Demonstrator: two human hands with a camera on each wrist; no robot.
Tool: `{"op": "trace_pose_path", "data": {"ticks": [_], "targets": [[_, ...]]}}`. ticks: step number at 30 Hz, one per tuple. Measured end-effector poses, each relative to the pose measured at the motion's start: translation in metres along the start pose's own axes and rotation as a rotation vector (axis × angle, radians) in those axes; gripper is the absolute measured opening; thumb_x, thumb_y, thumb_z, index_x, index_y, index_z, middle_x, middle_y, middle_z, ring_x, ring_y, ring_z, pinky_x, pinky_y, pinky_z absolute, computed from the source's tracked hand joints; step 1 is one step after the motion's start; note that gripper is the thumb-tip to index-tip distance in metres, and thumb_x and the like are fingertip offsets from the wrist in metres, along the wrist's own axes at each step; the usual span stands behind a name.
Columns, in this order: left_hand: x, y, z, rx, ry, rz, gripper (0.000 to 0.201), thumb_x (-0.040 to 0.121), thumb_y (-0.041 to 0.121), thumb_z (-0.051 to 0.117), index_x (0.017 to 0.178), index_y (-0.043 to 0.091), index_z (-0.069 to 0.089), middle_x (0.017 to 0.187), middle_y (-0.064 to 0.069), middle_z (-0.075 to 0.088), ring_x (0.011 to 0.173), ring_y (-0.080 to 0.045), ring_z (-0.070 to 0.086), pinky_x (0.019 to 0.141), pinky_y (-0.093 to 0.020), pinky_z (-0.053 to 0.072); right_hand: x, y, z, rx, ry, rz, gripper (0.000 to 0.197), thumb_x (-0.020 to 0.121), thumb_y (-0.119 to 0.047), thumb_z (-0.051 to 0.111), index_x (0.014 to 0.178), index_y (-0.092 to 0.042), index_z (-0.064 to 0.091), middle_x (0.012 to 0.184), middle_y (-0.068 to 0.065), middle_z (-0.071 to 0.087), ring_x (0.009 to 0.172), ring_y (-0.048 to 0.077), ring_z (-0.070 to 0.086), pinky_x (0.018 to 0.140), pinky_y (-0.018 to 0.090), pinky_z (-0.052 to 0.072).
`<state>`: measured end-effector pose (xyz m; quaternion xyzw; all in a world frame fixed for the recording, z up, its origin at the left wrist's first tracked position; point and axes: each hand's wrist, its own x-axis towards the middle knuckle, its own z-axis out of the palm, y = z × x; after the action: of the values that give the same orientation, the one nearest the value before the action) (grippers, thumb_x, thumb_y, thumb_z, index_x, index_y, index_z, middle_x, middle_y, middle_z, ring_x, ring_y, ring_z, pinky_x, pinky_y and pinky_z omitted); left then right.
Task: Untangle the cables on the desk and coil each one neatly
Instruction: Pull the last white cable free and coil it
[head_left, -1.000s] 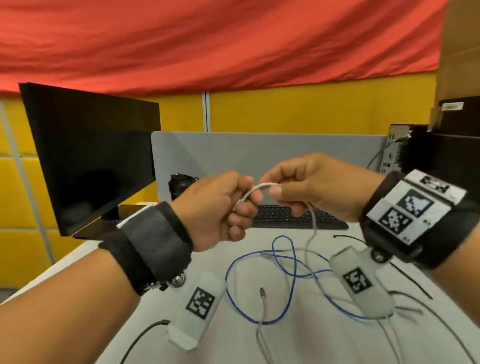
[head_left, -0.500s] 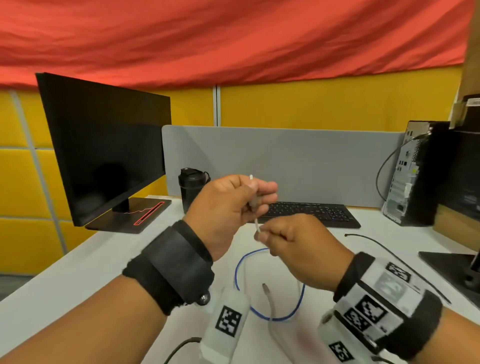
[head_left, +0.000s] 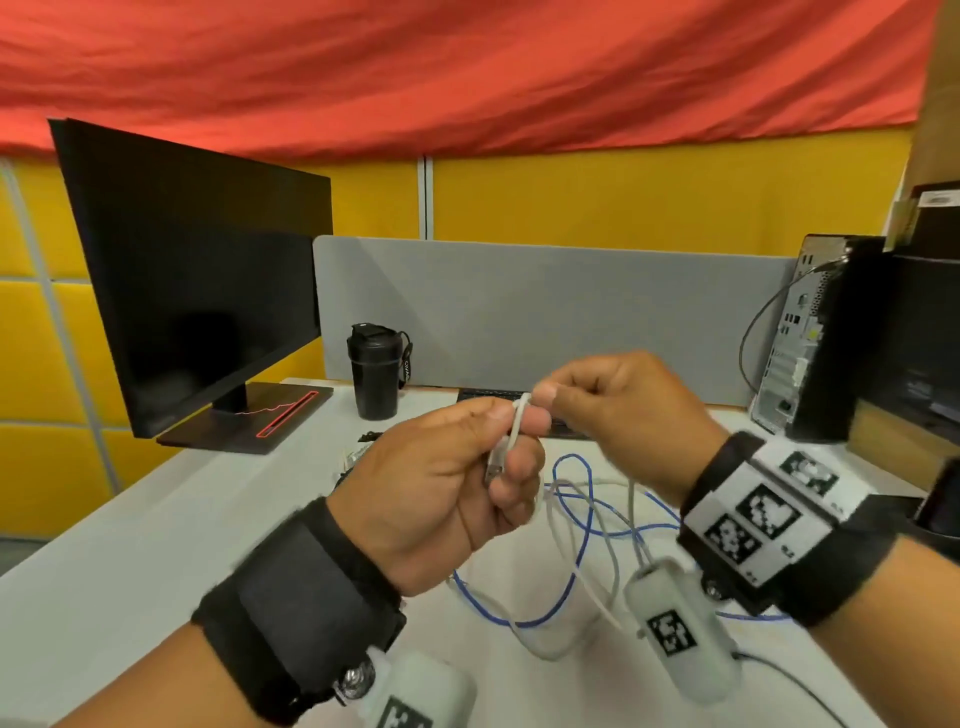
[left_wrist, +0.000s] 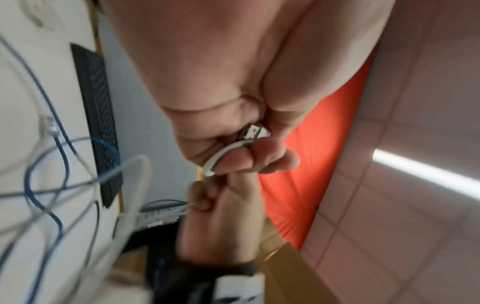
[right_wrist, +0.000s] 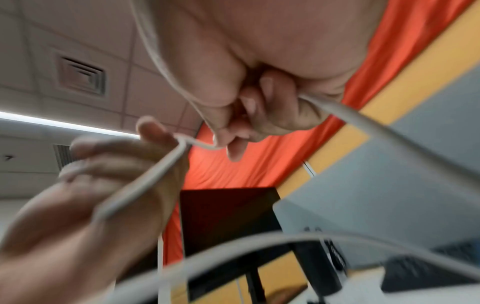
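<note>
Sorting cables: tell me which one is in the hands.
The white cable, pinched by the left hand and the right hand; the blue cable lies on the desk.

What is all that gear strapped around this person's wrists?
Bare forearms, no sleeves. The left wrist band is plain black; the right wrist band is black with white panels of black square-patterned markers. A white pod bearing a similar marker hangs under each wrist.

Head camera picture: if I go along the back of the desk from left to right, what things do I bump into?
Black monitor → black tumbler → keyboard, mostly hidden behind the hands → computer tower.
</note>
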<state>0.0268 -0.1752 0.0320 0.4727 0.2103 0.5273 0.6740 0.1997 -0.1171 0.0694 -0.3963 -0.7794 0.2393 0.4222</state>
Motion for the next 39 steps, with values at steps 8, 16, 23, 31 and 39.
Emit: {"op": "trace_pose_path", "data": {"ticks": [8, 16, 23, 31, 39], "targets": [[0.009, 0.009, -0.005, 1.105, 0.243, 0.369, 0.026, 0.106, 0.023, 0.037, 0.098, 0.012, 0.059, 0.105, 0.008, 0.073, 0.09, -0.002, 0.07, 0.076, -0.018, 0.055, -0.04, -0.001, 0.029, -0.351, -0.262, -0.205, 0.031, 0.094, -0.027, 0.058, 0.063, -0.02, 0.057, 0.053, -0.021, 0.052, 0.053, 0.004, 0.049, 0.053, 0.016, 0.033], [0.015, 0.008, -0.01, 0.89, 0.276, 0.11, 0.027, 0.1, 0.017, 0.043, 0.083, 0.008, 0.061, 0.065, 0.004, 0.057, 0.057, -0.01, 0.048, 0.054, -0.023, 0.044, 0.006, -0.028, -0.008, -0.495, -0.126, -0.208, 0.021, 0.081, -0.037, 0.075, 0.069, -0.021, 0.068, 0.061, -0.007, 0.064, 0.059, 0.006, 0.058, 0.054, 0.026, 0.044], [-0.002, 0.018, -0.001, 0.381, 0.067, 0.008, 0.025, 0.097, 0.021, 0.046, 0.078, 0.013, 0.06, 0.062, -0.002, 0.043, 0.049, -0.011, 0.032, 0.05, -0.025, 0.03, 0.028, -0.015, -0.02, -0.375, -0.064, -0.194, 0.016, 0.082, -0.039, 0.074, 0.071, -0.028, 0.072, 0.053, -0.013, 0.06, 0.048, 0.001, 0.049, 0.048, 0.014, 0.036], [0.023, 0.049, 0.007, 0.375, 0.442, 0.406, 0.026, 0.107, 0.019, 0.037, 0.091, 0.012, 0.057, 0.093, -0.004, 0.077, 0.064, -0.01, 0.065, 0.058, -0.02, 0.05, -0.04, 0.005, 0.04, -0.388, -0.321, -0.243, 0.028, 0.098, -0.03, 0.052, 0.072, -0.021, 0.057, 0.058, -0.009, 0.05, 0.057, 0.005, 0.048, 0.057, 0.021, 0.035], [0.012, 0.011, -0.011, 1.027, 0.218, 0.217, 0.032, 0.105, 0.022, 0.039, 0.083, 0.012, 0.06, 0.065, 0.008, 0.063, 0.056, -0.007, 0.053, 0.057, -0.022, 0.045, -0.013, -0.036, -0.009, -0.562, -0.095, -0.317, 0.026, 0.09, -0.038, 0.061, 0.067, -0.027, 0.06, 0.057, -0.01, 0.055, 0.057, 0.006, 0.052, 0.052, 0.024, 0.036]]}}
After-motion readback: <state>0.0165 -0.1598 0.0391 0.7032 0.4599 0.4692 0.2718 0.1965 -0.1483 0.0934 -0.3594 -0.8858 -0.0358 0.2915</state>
